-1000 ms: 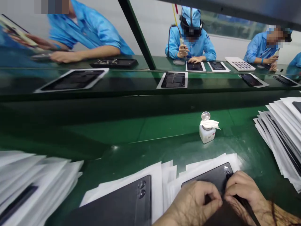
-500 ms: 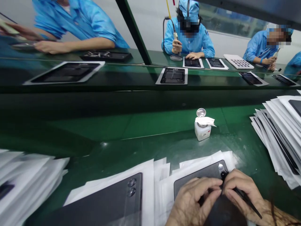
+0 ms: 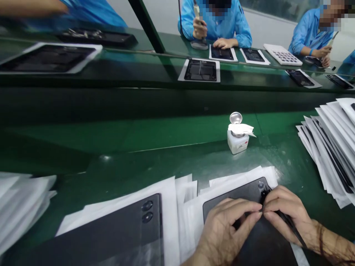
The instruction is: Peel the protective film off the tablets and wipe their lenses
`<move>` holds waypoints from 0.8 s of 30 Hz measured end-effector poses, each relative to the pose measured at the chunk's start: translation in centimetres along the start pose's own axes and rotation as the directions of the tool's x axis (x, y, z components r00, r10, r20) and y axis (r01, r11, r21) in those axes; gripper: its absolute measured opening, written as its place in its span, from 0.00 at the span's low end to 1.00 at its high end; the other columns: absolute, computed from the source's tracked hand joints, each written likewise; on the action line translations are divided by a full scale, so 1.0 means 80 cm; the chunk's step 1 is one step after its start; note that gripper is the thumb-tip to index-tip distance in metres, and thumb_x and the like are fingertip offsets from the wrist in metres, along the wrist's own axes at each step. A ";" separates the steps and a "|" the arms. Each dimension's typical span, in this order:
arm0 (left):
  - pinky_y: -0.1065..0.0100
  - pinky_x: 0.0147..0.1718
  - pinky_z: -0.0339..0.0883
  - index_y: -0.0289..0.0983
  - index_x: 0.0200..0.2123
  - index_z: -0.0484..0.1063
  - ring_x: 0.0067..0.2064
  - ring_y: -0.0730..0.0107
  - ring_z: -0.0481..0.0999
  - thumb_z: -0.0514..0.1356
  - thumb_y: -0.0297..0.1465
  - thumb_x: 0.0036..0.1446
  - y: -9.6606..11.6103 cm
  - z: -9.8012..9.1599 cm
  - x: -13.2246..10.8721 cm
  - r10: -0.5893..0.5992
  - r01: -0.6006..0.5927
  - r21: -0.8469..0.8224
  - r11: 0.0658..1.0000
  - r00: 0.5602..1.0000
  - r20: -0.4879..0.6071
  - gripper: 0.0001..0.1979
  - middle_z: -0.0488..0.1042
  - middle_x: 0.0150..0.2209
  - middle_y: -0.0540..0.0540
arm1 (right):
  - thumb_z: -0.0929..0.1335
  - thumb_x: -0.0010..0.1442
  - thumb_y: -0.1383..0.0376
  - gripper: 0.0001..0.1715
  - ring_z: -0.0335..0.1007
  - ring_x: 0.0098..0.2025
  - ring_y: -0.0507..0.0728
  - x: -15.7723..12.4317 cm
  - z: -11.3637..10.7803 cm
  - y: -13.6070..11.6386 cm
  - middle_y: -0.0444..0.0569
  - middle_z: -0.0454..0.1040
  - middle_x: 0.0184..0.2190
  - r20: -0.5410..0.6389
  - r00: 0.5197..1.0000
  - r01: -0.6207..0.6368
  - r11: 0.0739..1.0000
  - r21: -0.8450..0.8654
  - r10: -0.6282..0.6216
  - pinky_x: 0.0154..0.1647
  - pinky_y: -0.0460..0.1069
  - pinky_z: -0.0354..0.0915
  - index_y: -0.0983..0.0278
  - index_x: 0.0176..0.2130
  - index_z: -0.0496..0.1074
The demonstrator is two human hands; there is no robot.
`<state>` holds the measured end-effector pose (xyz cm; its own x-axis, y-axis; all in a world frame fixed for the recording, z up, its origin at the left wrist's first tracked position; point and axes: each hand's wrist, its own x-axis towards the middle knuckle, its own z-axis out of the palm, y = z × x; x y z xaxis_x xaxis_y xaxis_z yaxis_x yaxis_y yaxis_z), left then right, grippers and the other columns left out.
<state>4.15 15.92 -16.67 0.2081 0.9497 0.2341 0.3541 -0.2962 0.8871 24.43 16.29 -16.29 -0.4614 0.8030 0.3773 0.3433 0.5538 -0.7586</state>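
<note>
A dark grey tablet back cover (image 3: 244, 194) lies on white sheets at the bottom right. My left hand (image 3: 224, 231) rests on it with fingertips pinched near the cover's camera corner. My right hand (image 3: 287, 214) is closed round a thin black tool (image 3: 291, 225), its tip at the camera lenses (image 3: 261, 184). The two hands' fingertips almost touch. A second dark tablet cover (image 3: 122, 236) with two lenses lies on white sheets to the left.
A small white bottle (image 3: 237, 138) with a metal cap and a wipe stands on the green bench behind. Stacks of white-sleeved covers lie at right (image 3: 330, 147) and left (image 3: 19, 199). Beyond a raised conveyor (image 3: 138, 79) with tablets, people in blue work.
The view has tilted downward, so the bench things sit higher. My hands stay on the right cover's camera corner, shifted only slightly. The worker opposite has lifted a tool.
</note>
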 end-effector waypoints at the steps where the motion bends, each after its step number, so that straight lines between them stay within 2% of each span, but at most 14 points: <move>1: 0.77 0.27 0.70 0.45 0.33 0.82 0.26 0.74 0.79 0.67 0.24 0.54 0.002 -0.002 0.001 0.010 -0.009 -0.012 1.000 1.000 0.006 0.08 0.82 0.27 0.58 | 0.66 0.66 0.69 0.09 0.75 0.34 0.58 -0.002 -0.003 0.000 0.49 0.77 0.34 0.019 1.000 -0.020 1.000 -0.002 0.021 0.35 0.54 0.72 0.57 0.44 0.74; 3: 0.78 0.29 0.70 0.44 0.33 0.82 0.28 0.76 0.80 0.67 0.23 0.54 0.004 -0.005 0.003 0.016 -0.016 -0.040 0.999 1.000 0.008 0.09 0.82 0.28 0.58 | 0.64 0.70 0.61 0.13 0.75 0.43 0.61 -0.006 -0.012 0.002 0.53 0.76 0.42 0.030 0.995 -0.092 0.995 0.035 0.091 0.44 0.56 0.73 0.57 0.51 0.73; 5: 0.80 0.31 0.70 0.44 0.33 0.81 0.28 0.77 0.80 0.66 0.22 0.55 0.004 -0.008 0.004 -0.002 0.003 -0.066 0.998 1.000 0.009 0.09 0.83 0.28 0.58 | 0.60 0.72 0.50 0.23 0.73 0.49 0.63 -0.011 -0.021 0.003 0.56 0.73 0.46 -0.033 0.985 -0.162 0.974 0.160 0.169 0.48 0.57 0.73 0.58 0.55 0.72; 7: 0.81 0.31 0.70 0.43 0.33 0.81 0.29 0.78 0.81 0.66 0.23 0.57 0.003 -0.009 0.005 -0.015 0.016 -0.084 0.996 1.000 0.010 0.08 0.83 0.29 0.58 | 0.59 0.70 0.43 0.28 0.73 0.45 0.61 -0.013 -0.030 0.002 0.54 0.71 0.43 -0.101 0.964 -0.201 0.920 0.336 0.247 0.46 0.56 0.74 0.57 0.51 0.74; 9: 0.82 0.32 0.69 0.43 0.33 0.81 0.30 0.79 0.81 0.66 0.24 0.58 0.002 -0.009 0.006 -0.014 0.017 -0.091 0.996 0.999 0.029 0.07 0.83 0.30 0.59 | 0.65 0.69 0.48 0.18 0.74 0.37 0.57 -0.011 -0.036 -0.003 0.49 0.70 0.40 -0.106 0.941 -0.237 0.850 0.471 0.321 0.40 0.52 0.75 0.57 0.45 0.75; 11: 0.83 0.34 0.69 0.43 0.34 0.80 0.31 0.80 0.81 0.66 0.24 0.58 0.001 -0.010 0.007 -0.014 0.017 -0.089 0.996 0.999 0.044 0.07 0.83 0.31 0.59 | 0.72 0.65 0.58 0.06 0.74 0.33 0.54 -0.006 -0.038 -0.008 0.47 0.72 0.39 -0.051 0.934 -0.278 0.809 0.518 0.354 0.37 0.49 0.75 0.57 0.41 0.75; 12: 0.83 0.35 0.69 0.43 0.34 0.80 0.31 0.81 0.81 0.66 0.24 0.58 0.001 -0.010 0.008 -0.020 0.024 -0.086 0.996 0.998 0.053 0.07 0.83 0.31 0.59 | 0.74 0.63 0.62 0.05 0.75 0.33 0.53 -0.003 -0.038 -0.011 0.47 0.74 0.38 -0.033 0.936 -0.284 0.807 0.518 0.351 0.36 0.48 0.75 0.58 0.39 0.75; 17: 0.83 0.34 0.70 0.43 0.33 0.81 0.30 0.80 0.82 0.66 0.25 0.58 0.002 -0.011 0.010 -0.027 0.031 -0.068 0.997 0.998 0.059 0.06 0.83 0.31 0.58 | 0.77 0.58 0.70 0.08 0.79 0.35 0.54 0.003 -0.032 -0.011 0.46 0.80 0.34 -0.060 0.949 -0.253 0.857 0.449 0.311 0.39 0.48 0.77 0.59 0.35 0.76; 24: 0.83 0.32 0.71 0.42 0.32 0.81 0.29 0.80 0.81 0.65 0.26 0.58 0.007 -0.010 0.010 0.006 -0.004 -0.061 0.998 0.999 0.031 0.06 0.83 0.29 0.58 | 0.77 0.56 0.70 0.09 0.80 0.34 0.55 0.002 -0.028 -0.009 0.46 0.81 0.33 -0.083 0.943 -0.261 0.873 0.411 0.322 0.37 0.49 0.78 0.59 0.33 0.77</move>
<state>3.84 16.61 -15.64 0.2387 0.9442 0.2268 0.2965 -0.2933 0.9089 25.97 16.52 -14.49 -0.2565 0.9538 0.1562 0.0840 0.1830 -0.9795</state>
